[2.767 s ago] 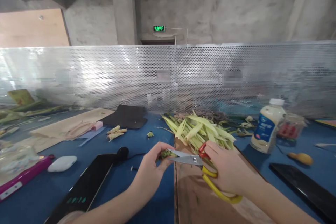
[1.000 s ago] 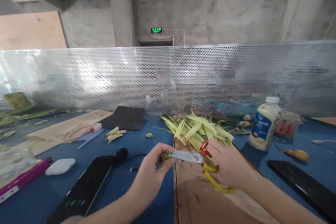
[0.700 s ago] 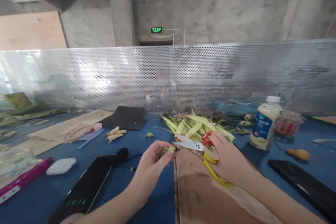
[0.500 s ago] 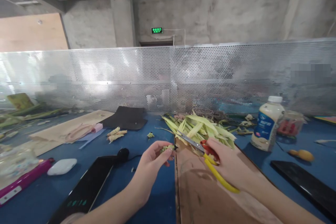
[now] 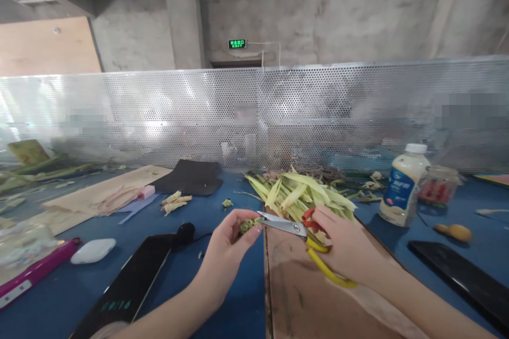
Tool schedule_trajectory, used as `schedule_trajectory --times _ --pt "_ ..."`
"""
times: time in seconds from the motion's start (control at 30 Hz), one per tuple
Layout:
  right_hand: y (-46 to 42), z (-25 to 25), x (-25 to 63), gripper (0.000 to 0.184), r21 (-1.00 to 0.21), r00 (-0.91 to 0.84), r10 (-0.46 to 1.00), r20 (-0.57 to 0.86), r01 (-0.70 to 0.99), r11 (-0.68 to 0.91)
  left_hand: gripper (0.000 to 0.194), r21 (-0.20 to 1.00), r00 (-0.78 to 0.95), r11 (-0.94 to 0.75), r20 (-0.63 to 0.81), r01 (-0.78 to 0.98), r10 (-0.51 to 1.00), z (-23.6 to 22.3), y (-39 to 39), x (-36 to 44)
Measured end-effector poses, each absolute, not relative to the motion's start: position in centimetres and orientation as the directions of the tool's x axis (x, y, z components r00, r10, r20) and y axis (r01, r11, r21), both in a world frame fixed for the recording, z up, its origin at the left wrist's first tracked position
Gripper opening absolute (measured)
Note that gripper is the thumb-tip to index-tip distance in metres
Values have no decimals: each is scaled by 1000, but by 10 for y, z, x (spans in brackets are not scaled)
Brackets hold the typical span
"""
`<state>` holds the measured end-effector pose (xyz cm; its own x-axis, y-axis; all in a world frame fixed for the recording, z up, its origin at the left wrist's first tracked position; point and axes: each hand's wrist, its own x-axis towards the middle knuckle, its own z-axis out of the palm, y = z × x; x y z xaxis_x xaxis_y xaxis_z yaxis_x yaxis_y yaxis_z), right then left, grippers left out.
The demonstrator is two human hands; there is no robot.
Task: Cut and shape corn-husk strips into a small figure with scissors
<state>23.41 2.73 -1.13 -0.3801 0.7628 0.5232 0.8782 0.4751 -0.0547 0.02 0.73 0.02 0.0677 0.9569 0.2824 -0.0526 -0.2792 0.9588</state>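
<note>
The small green plant piece (image 5: 247, 225) is above the blue tabletop (image 5: 230, 318), pinched between thumb and closed fingers of the left hand (image 5: 228, 243). It looks light, soft and easily crushed, best held gently by its thicker middle. At its right end are the slightly parted blades of the scissors (image 5: 292, 226); contact is unclear. Stiff and smooth-bladed, they suit a hold by the handles, where the right hand's (image 5: 338, 238) fingers curl. Beyond lie pale green leaves (image 5: 298, 190).

Silver scissors (image 5: 297, 228) (red-and-yellow handles (image 5: 328, 272))
</note>
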Motion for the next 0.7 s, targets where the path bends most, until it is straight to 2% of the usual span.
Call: schedule_trajectory --times 0.7 --pt "29 -11 233 14 -19 -392 758 522 883 470 17 943 84 -331 333 -34 939 -2 10 -2"
